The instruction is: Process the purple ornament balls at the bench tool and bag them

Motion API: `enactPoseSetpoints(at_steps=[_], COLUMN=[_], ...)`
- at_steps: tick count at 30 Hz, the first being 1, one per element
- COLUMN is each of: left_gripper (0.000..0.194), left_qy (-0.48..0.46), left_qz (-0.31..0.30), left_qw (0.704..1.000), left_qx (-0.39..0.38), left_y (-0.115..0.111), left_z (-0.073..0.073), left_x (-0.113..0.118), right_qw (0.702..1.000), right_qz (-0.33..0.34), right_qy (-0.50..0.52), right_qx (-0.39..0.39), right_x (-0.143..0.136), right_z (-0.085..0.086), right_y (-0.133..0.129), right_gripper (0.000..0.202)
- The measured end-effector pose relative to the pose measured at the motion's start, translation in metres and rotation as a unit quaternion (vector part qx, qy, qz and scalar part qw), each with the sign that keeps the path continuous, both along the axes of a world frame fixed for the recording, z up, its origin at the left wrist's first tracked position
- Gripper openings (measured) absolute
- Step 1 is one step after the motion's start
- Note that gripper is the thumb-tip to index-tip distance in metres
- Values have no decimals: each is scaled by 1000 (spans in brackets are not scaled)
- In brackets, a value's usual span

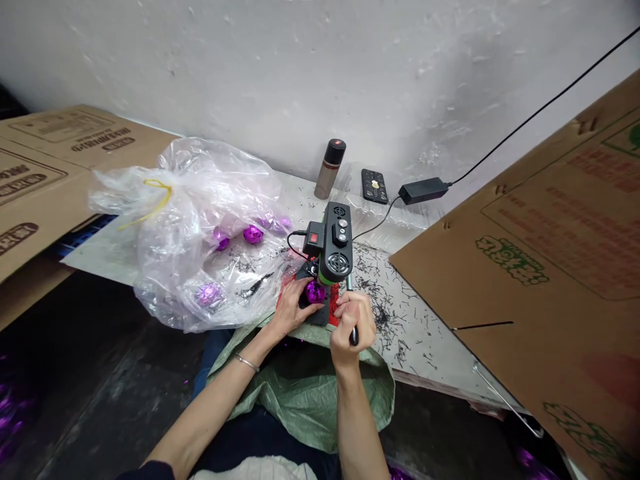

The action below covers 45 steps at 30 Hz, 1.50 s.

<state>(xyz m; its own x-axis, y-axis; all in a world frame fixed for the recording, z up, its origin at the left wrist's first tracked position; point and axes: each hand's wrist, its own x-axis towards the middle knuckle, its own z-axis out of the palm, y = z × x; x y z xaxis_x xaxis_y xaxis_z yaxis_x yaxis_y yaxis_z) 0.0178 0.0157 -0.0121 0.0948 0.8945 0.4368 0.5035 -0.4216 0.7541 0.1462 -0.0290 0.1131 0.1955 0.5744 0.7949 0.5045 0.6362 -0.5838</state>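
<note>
A shiny purple ball (315,292) sits under the head of a small black bench machine (338,240). My left hand (295,305) holds this ball between thumb and fingers. My right hand (354,327) is wrapped round the black-ended lever (355,335) at the machine's right side. A dark base plate (320,315) lies beneath the ball, with red material (334,303) beside it. Over my lap, a green woven sack (300,387) hangs open at the table's front edge.
A clear plastic bag (190,220) with several purple balls lies left. Behind stand a bottle (330,170), a phone (375,186) and a power adapter (424,191) with its cord. Cardboard boxes (545,267) flank the table (415,333), which is strewn with black bits.
</note>
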Motion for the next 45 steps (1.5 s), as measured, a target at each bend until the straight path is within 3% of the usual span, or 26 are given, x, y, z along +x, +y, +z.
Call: enactPoseSetpoints(at_steps=[4, 7, 22, 29, 33, 37, 39, 42, 45], left_gripper=[59, 59, 60, 59, 60, 60, 59, 57, 78], left_qy=[-9, -12, -12, -8, -7, -8, -2, 36, 71], left_qz=[-1, -3, 0, -8, -3, -7, -17, -49, -68], left_qw=[1000, 1000, 1000, 999, 1000, 1000, 1000, 997, 993], left_qx=[-8, -2, -5, 31, 30, 12, 13, 37, 63], left_y=[-1, -1, -1, 0, 2, 4, -6, -40, -72], left_z=[0, 0, -3, -6, -6, -1, 0, 1, 8], left_x=[1, 1, 2, 0, 0, -1, -4, -12, -24], right_qw=[999, 998, 995, 994, 995, 999, 998, 998, 1000], right_qz=[-9, -14, -10, -7, -3, 1, 3, 1, 0], right_qy=[-14, -6, 33, 23, 35, 43, 51, 45, 20], right_qx=[39, 53, 90, 110, 93, 19, -22, -38, -21], right_x=[1, 0, -6, -7, -7, -5, -4, -2, -1], right_z=[-26, -35, -48, -60, -41, 6, 24, 28, 13], right_y=[4, 7, 15, 18, 14, 8, 6, 2, -1], right_gripper=[33, 34, 36, 36, 38, 38, 39, 39, 38])
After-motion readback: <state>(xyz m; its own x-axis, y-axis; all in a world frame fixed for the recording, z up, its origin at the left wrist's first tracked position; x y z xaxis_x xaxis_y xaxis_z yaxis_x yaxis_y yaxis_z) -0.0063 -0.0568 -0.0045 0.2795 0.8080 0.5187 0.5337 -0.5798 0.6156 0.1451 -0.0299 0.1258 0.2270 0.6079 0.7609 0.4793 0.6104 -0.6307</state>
